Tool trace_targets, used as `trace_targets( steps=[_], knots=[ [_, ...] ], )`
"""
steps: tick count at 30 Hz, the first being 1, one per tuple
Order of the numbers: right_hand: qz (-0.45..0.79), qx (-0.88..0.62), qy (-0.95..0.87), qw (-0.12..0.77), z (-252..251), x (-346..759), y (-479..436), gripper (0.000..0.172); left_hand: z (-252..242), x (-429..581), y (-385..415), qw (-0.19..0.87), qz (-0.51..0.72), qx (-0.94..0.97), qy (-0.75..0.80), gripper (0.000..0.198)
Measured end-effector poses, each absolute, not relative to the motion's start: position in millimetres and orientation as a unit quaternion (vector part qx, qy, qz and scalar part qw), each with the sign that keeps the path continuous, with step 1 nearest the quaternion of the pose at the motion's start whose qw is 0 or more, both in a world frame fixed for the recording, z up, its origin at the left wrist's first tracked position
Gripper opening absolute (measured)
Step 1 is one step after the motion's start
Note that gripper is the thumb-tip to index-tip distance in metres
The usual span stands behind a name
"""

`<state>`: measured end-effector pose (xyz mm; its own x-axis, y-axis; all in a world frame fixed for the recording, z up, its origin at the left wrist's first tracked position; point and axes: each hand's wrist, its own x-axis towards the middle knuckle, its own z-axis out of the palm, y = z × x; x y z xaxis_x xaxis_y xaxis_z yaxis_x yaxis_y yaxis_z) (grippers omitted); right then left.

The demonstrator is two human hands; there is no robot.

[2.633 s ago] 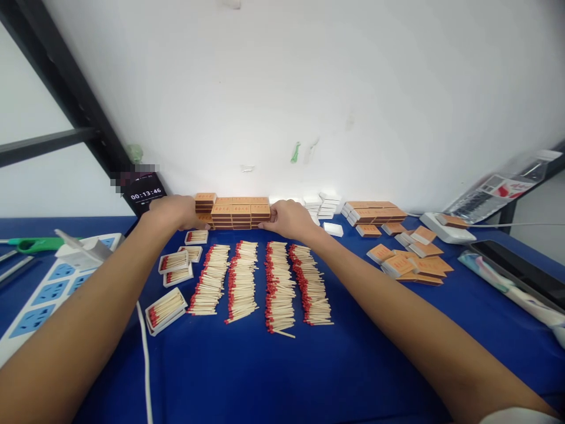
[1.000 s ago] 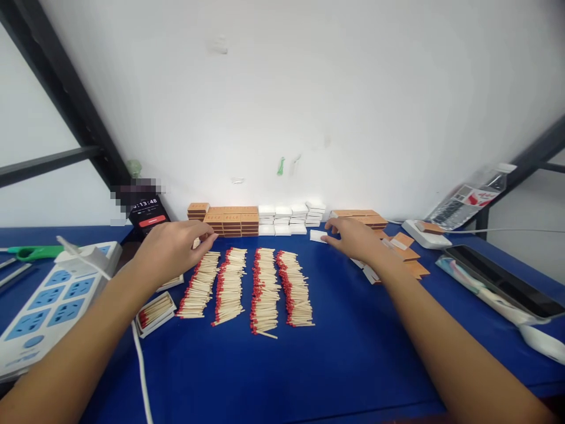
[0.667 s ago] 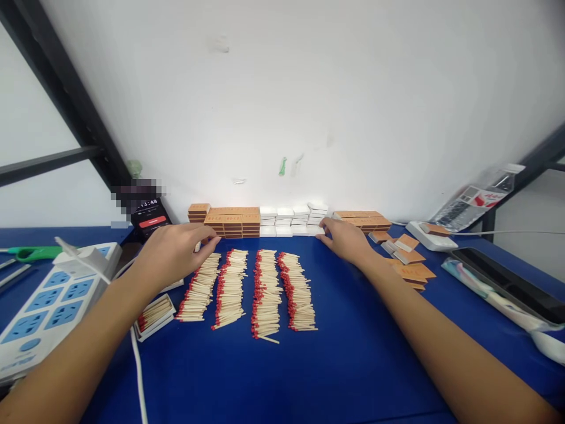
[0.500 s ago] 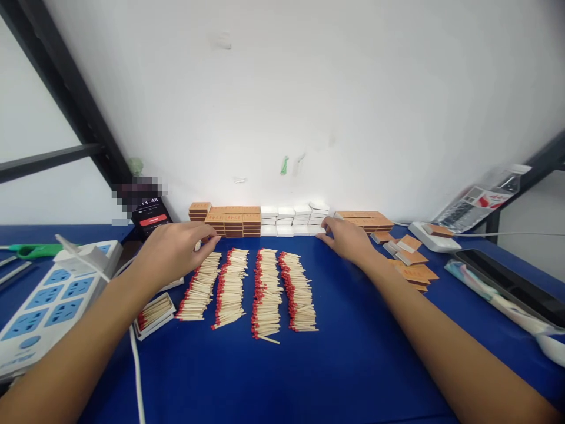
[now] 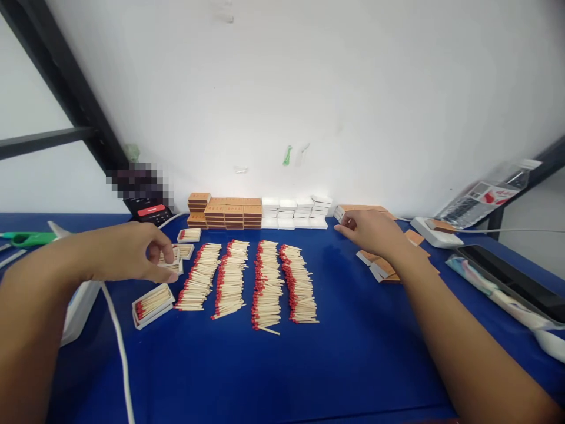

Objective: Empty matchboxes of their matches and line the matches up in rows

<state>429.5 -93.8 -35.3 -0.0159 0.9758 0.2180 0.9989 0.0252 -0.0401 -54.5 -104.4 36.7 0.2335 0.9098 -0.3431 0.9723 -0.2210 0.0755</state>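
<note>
Four rows of red-tipped matches (image 5: 265, 282) lie on the blue table (image 5: 309, 365). My left hand (image 5: 128, 253) hovers left of them, thumb and fingers closed on a white tray of matches (image 5: 171, 261). More filled trays (image 5: 152, 301) lie around it. At the back stand a stack of orange matchbox sleeves (image 5: 225, 213) and a stack of empty white trays (image 5: 293, 213). My right hand (image 5: 375, 232) reaches back right with fingers stretched out. Its tips touch the end of another orange sleeve stack (image 5: 343, 213). Loose sleeves (image 5: 384, 268) lie beside my wrist.
A phone with a timer (image 5: 148, 209) leans on the wall at back left. A white power strip (image 5: 79, 306) and its cable (image 5: 117, 341) lie under my left arm, a green tool (image 5: 26, 238) beyond. At right are a water bottle (image 5: 489, 194), a white adapter (image 5: 435, 232) and a black device (image 5: 512, 277).
My left hand has drawn back leftwards from the match rows to a filled tray and closed on it. My right hand has shifted right from the white trays to the orange stack.
</note>
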Motion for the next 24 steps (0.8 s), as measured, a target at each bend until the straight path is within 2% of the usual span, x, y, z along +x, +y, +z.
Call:
trace_targets(
  steps=[3, 9, 16, 19, 24],
  knots=[
    [-0.060, -0.695, -0.712, 0.083, -37.7, 427.2, -94.5, 0.025, 33.6, -61.6, -106.5, 0.178, -0.140, 0.749, 0.623, 0.058],
    [-0.051, -0.703, -0.707, 0.060, -35.4, 440.9, -93.4, 0.027, 20.8, -53.7, -104.1, 0.186, -0.137, 0.759, 0.608, 0.054],
    [0.125, -0.743, -0.654, -0.062, -13.9, 466.8, -110.3, 0.040, 3.3, -4.9, -116.1, 0.125, 0.056, 0.876, 0.462, 0.029],
    [0.128, -0.770, -0.622, -0.062, -14.2, 472.0, -113.3, 0.045, -1.3, 11.2, -120.0, 0.103, 0.097, 0.898, 0.416, 0.028],
    [0.106, -0.776, -0.619, -0.059, -24.9, 482.1, -107.0, 0.049, -5.7, 9.9, -115.2, 0.048, 0.121, 0.891, 0.436, 0.028]
  ],
)
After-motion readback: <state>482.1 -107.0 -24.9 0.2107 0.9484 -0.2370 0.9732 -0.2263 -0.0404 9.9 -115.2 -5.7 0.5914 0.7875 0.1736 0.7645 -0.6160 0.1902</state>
